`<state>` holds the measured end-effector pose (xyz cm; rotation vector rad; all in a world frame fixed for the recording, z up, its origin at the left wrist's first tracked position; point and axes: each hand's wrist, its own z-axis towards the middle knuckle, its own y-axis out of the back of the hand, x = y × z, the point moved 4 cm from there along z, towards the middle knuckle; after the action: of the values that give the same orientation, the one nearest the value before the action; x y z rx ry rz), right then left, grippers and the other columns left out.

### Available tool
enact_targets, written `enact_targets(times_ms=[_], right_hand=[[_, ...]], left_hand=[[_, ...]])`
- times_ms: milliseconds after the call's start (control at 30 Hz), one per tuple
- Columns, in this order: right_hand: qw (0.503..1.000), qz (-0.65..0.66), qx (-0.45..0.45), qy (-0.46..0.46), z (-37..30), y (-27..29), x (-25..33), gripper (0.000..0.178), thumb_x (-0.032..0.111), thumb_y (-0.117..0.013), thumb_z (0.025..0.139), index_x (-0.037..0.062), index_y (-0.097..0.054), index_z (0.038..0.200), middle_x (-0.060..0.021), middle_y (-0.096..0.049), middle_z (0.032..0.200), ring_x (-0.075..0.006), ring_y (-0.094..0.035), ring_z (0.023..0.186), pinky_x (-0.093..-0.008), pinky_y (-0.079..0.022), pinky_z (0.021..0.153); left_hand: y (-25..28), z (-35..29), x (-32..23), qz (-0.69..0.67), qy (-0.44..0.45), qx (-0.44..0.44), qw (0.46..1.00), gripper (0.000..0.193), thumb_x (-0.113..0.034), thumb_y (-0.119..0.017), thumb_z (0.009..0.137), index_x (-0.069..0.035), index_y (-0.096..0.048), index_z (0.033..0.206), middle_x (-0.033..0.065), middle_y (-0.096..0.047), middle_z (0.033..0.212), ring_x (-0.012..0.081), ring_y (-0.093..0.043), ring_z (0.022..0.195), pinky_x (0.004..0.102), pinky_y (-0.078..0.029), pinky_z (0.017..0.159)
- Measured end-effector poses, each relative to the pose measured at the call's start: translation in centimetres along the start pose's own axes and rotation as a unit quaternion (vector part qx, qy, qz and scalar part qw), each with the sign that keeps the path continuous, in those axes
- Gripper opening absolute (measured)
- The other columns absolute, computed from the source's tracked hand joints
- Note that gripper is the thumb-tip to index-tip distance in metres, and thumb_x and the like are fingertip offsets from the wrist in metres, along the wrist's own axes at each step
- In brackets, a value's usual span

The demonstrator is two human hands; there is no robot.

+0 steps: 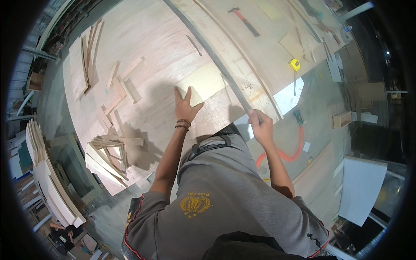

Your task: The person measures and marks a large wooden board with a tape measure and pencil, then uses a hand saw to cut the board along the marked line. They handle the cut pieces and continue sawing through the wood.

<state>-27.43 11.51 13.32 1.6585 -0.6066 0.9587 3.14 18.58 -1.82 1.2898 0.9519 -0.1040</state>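
While your left hand lies flat, fingers spread, on the pale plywood piece, your right hand grips the long straightedge running toward 11 o'clock; thin, light, slippery; press mid-panel.

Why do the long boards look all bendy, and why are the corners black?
Head view: a fisheye lens bends straight edges, so the long metal strip and the plywood curve toward the rim, and its round picture leaves the corners black. The left hand casts a soft shadow on the plywood; the white board glares brightly.
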Motion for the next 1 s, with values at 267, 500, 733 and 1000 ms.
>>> enact_targets(times_ms=[267, 500, 733, 1000], right_hand=[[0.999, -0.010, 0.024, -0.027, 1.0, 0.8, 0.1, 0.042, 0.036, -0.062, 0.108, -0.0029, -0.075, 0.101, -0.0110, -0.068, 0.067, -0.0173, -0.065, 0.063, -0.0353, -0.051, 0.063], [0.999, -0.033, 0.018, -0.036, 1.6, 0.3, 1.1, 0.042, 0.035, -0.061, 0.108, -0.0039, -0.074, 0.100, -0.0132, -0.068, 0.068, -0.0199, -0.067, 0.065, -0.0385, -0.052, 0.064], [0.998, -0.063, 0.006, 0.005, 4.2, -2.3, 1.9, 0.039, 0.031, -0.060, 0.107, -0.0047, -0.074, 0.103, -0.0191, -0.070, 0.073, -0.0280, -0.067, 0.066, -0.0409, -0.053, 0.069], [0.998, -0.045, 0.018, -0.047, 5.8, -3.7, 3.7, 0.037, 0.028, -0.061, 0.105, -0.0063, -0.075, 0.107, -0.0294, -0.071, 0.082, -0.0392, -0.074, 0.080, -0.0447, -0.054, 0.076]], left_hand=[[-1.4, 1.1, 0.3, 0.069, -0.038, -0.027, 0.997, 0.095, -0.044, -0.093, 0.072, -0.016, -0.056, 0.155, 0.0292, -0.017, 0.174, 0.0556, -0.026, 0.155, 0.0528, -0.044, 0.119], [-1.5, 1.6, 0.5, 0.098, -0.063, -0.040, 0.992, 0.094, -0.048, -0.092, 0.074, -0.015, -0.057, 0.155, 0.0291, -0.020, 0.173, 0.0590, -0.026, 0.154, 0.0536, -0.045, 0.119], [-0.4, 5.3, 1.7, 0.137, -0.064, -0.040, 0.988, 0.095, -0.053, -0.089, 0.077, -0.018, -0.053, 0.157, 0.0314, -0.026, 0.170, 0.0588, -0.030, 0.152, 0.0538, -0.053, 0.110], [0.9, 7.6, 1.4, 0.145, -0.032, 0.008, 0.989, 0.096, -0.059, -0.086, 0.079, -0.019, -0.051, 0.158, 0.0292, -0.023, 0.172, 0.0567, -0.028, 0.154, 0.0518, -0.052, 0.113]])
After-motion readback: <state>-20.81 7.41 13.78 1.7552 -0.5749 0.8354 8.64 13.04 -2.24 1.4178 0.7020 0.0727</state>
